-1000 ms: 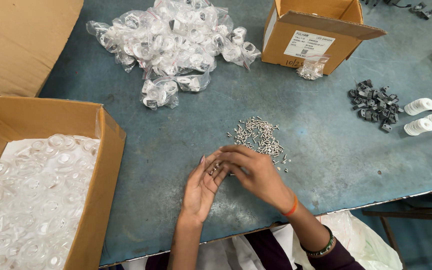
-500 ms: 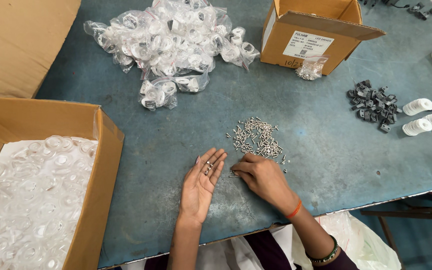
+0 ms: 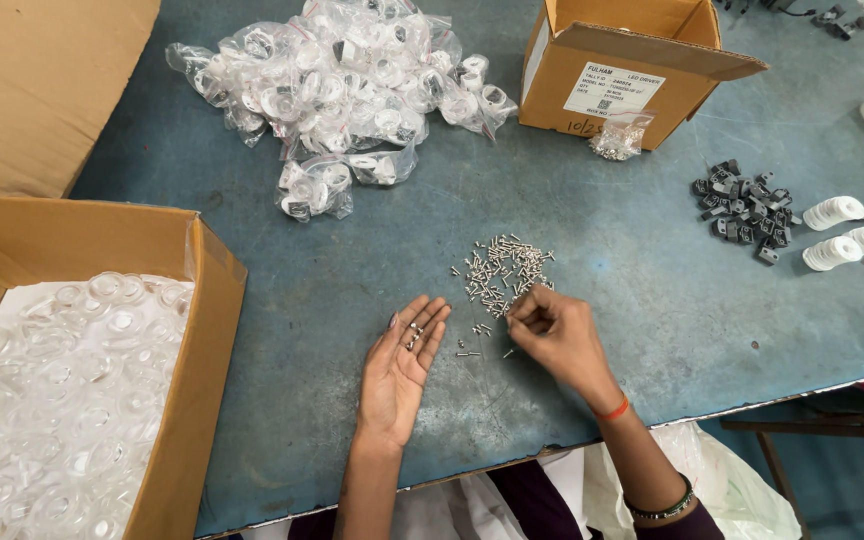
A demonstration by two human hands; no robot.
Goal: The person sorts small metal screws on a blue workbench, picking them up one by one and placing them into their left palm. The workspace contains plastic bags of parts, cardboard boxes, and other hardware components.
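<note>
Two hands at the screw pile, near the worktop's front edge.
Head view: left hand point(image 3: 399, 368) lies palm up and open flat on the blue worktop point(image 3: 632, 300), a few small screws point(image 3: 413, 334) resting on its fingers. Right hand point(image 3: 557, 337) sits just beside it, fingers curled together, tips pinched at the near edge of the loose screw pile point(image 3: 502, 272); what they pinch is too small to tell. A few stray screws lie between the two hands. Toward the back edge, a heap of clear bagged parts point(image 3: 342, 90) and an open cardboard box point(image 3: 632, 70). At the left edge, a big carton point(image 3: 192, 330) full of clear plastic pieces. Toward the right edge, dark clips point(image 3: 747, 205) beside white round pieces point(image 3: 847, 232).
</note>
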